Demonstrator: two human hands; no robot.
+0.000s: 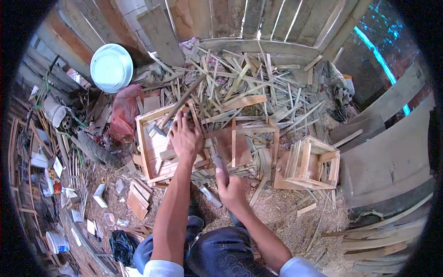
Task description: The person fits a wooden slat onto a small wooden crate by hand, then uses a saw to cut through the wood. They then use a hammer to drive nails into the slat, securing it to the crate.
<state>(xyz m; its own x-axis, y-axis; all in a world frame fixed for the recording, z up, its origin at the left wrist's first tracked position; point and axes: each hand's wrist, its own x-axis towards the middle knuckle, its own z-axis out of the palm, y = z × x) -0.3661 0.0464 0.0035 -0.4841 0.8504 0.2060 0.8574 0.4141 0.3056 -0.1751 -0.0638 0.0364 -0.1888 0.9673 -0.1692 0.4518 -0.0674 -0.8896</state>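
Observation:
My left hand [186, 138] lies palm down over the right side of a shallow wooden box [144, 154], its fingers stretched toward the far edge. A dark wooden stick [184, 100] slants across that far edge, just beyond the fingertips. In my right hand [232, 193], closed around its near end, is a long, narrow grey tool [217, 158]; its exact kind is unclear. It points away from me, right of the box. Inside the box are loose wood strips and a small grey block [156, 129].
A heap of thin wood offcuts [244, 85] covers the ground ahead. To the right stands a small wooden crate [304, 161], near an upright wooden frame [234, 143]. A red plastic bag [124, 113] and a white basin [111, 68] are at the left.

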